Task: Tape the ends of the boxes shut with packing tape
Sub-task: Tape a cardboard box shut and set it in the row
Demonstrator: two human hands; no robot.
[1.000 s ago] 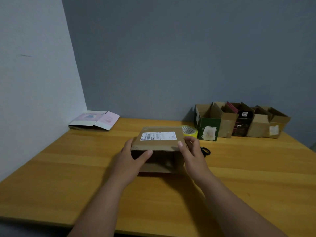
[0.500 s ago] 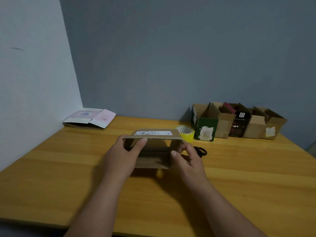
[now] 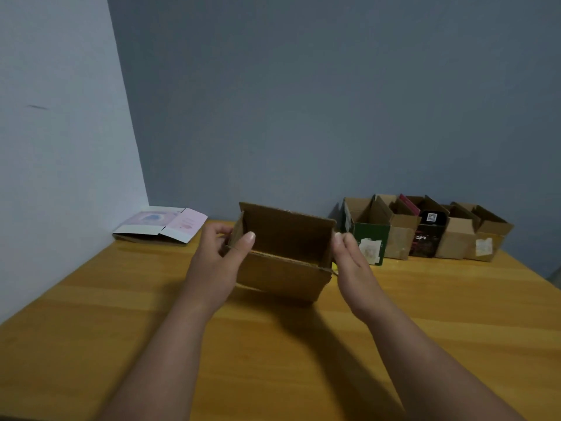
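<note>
Two hands grip open cardboard box (image 3: pixel 282 268), left hand (image 3: pixel 217 262), right hand (image 3: pixel 353 262)

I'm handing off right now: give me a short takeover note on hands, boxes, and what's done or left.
Left hand grips the left end of the brown box, thumb over its near edge. Right hand holds the right end. The box is raised off the table, its open end facing the camera, untaped. A sliver of yellow, likely the tape, shows behind the right hand. Five open boxes wait in a row at the back right. No new tape visible on any box; all the taping is left.
</note>
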